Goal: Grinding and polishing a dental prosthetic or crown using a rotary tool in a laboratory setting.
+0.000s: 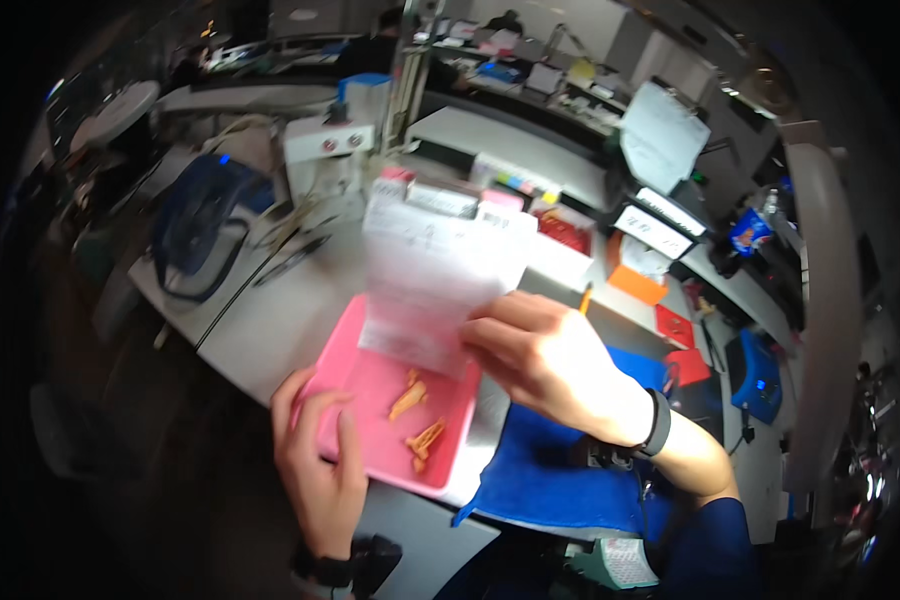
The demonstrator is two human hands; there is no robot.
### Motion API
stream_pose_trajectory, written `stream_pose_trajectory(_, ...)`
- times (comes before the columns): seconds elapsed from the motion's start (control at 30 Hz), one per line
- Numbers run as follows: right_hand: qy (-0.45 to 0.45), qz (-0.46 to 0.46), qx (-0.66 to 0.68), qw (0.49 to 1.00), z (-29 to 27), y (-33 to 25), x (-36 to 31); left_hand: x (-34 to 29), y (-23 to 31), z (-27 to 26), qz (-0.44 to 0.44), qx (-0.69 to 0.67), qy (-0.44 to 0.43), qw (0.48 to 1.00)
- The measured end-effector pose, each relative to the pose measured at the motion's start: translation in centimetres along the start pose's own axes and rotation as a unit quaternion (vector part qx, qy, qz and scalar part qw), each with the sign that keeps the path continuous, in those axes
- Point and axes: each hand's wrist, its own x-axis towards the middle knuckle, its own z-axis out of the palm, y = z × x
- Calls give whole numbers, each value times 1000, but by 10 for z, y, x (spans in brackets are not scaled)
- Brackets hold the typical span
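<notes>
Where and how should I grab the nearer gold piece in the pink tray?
Probably pinch the gold piece across its slim middle, from above: it lies long and slanted on the floor of the open tray, whose walls would crowd a sideways approach.

Paper (440,265) across pink tray (373,385), near end open
</notes>
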Motion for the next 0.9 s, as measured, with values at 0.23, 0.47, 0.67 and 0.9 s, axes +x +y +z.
stream_pose_trajectory(0.23,286,261,-235,891,-125,98,-66,-9,25,-46,6,3,-108,994)
stream_pose_trajectory(0.47,181,401,-119,890,-156,190,-97,-15,-3,-55,19,23,-175,984)
stream_pose_trajectory(0.67,262,426,16,866,-157,184,-81,-16,0,-53,28,10,-149,988)
stream_pose_trajectory(0.9,330,357,-90,869,-142,177,-77,-17,8,-53,9,-7,-143,990)
